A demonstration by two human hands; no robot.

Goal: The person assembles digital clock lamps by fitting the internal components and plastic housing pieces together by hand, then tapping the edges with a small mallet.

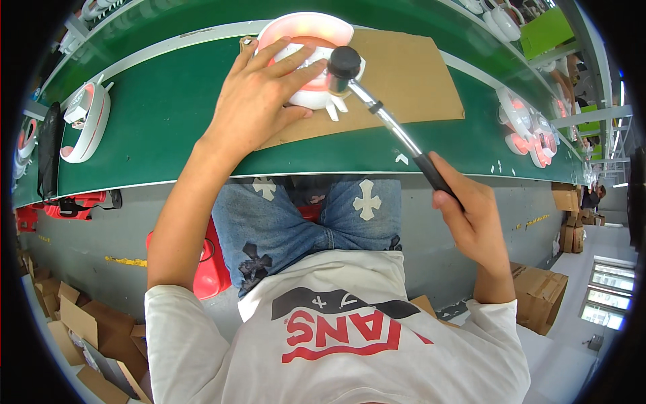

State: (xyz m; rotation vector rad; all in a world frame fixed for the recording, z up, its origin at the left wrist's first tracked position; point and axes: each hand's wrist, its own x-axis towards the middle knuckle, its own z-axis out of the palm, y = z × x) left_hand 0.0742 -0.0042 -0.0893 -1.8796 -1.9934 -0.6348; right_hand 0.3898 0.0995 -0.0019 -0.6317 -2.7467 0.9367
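Note:
My right hand (468, 212) is wrapped round the black grip of a mallet (397, 128) with a silver shaft and a round black head. That head is over the right side of a white and pink rounded plastic housing (306, 28); whether it touches cannot be told. Spread fingers of my left hand (262, 91) lie on the housing's left and middle, covering part of it. Two white prongs stick out from the housing's near side. Under it is a flat sheet of brown cardboard (410, 74) on the green bench (155, 121).
A similar white housing (87, 124) stands at the bench's left end. White and pink parts (528, 131) sit at the right. Small white scraps (402, 159) lie near the front edge. Cardboard boxes (538, 296) are on the floor, and a red stool (212, 269) is beneath me.

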